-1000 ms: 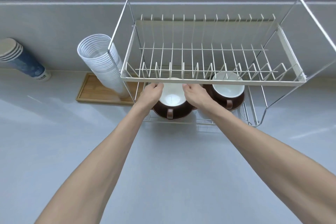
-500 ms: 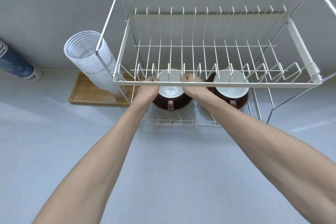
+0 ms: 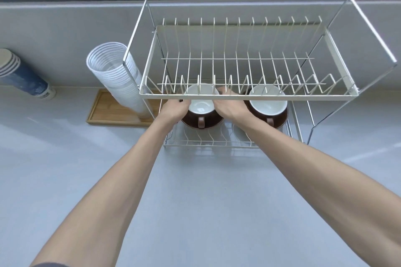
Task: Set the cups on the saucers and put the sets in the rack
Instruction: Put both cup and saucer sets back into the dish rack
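The cup (image 3: pixel 202 108) sits on its brown saucer (image 3: pixel 201 122) on the lower shelf of the rack (image 3: pixel 249 97), handle toward me. My left hand (image 3: pixel 173 109) and right hand (image 3: pixel 231 109) hold this set from both sides, equally near. A second set (image 3: pixel 268 108) stands just beside, on the right. The label on the blue paper cups (image 3: pixel 26 80) is too blurred to read.

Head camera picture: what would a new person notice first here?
First, the two bare arms reaching in, the left hand and right hand on either side of a white cup on a brown saucer on the lower shelf of the wire rack. A second cup sits to its right. A stack of clear plastic cups leans left of the rack.
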Motion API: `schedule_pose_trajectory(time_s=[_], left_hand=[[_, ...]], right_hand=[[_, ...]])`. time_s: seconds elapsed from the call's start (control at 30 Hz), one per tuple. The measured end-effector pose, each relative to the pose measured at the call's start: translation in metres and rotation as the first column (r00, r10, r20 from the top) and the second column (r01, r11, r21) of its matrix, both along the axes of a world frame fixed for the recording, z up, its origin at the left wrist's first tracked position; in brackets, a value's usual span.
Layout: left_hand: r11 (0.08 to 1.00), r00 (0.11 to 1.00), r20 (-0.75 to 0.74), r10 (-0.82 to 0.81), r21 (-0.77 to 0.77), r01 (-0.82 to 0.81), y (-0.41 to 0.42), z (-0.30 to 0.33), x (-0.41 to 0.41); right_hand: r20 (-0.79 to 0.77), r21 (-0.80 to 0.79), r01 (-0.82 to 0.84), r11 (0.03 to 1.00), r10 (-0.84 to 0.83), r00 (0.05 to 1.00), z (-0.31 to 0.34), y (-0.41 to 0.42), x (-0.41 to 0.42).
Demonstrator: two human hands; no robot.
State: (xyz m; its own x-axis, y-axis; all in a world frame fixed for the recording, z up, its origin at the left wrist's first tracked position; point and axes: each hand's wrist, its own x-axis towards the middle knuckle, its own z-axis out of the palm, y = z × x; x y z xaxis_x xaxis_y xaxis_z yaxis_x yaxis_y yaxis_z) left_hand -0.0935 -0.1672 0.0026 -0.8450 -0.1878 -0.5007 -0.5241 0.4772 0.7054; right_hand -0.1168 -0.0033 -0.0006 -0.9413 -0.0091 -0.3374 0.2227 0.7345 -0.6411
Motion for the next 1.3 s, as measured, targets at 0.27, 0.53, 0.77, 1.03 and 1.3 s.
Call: schedule_pose_trajectory(time_s=[0.27, 0.53, 0.77, 1.03, 1.3], left_hand=[[0.968, 0.983, -0.03, -0.183, -0.178, 0.174, 0.009, 0.03, 0.041], [0.643, 0.768, 0.162, -0.62, -0.456, 0.615, 0.04, 0.045, 0.077], [0.362, 0.666, 0.076, -0.742, -0.79, 0.495, 0.092, 0.037, 0.09], [0.601, 0.72, -0.241, -0.651, -0.743, 0.295, 0.128, 0.015, 0.074], [0.77, 0.818, -0.262, -0.512, -0.563, 0.301, 0.153, -0.021, 0.035]], right_hand=[[-0.04, 0.104, -0.079, 0.991, 0.084, 0.996, 0.037, 0.027, 0.052], [-0.122, 0.344, -0.179, 0.922, 0.233, 0.965, 0.053, 0.07, 0.101], [-0.252, 0.572, -0.147, 0.807, 0.344, 0.905, 0.045, 0.109, 0.116], [-0.399, 0.545, -0.027, 0.838, 0.288, 0.871, 0.024, 0.134, 0.099], [-0.302, 0.297, 0.113, 0.948, -0.019, 0.953, -0.01, 0.146, 0.056]])
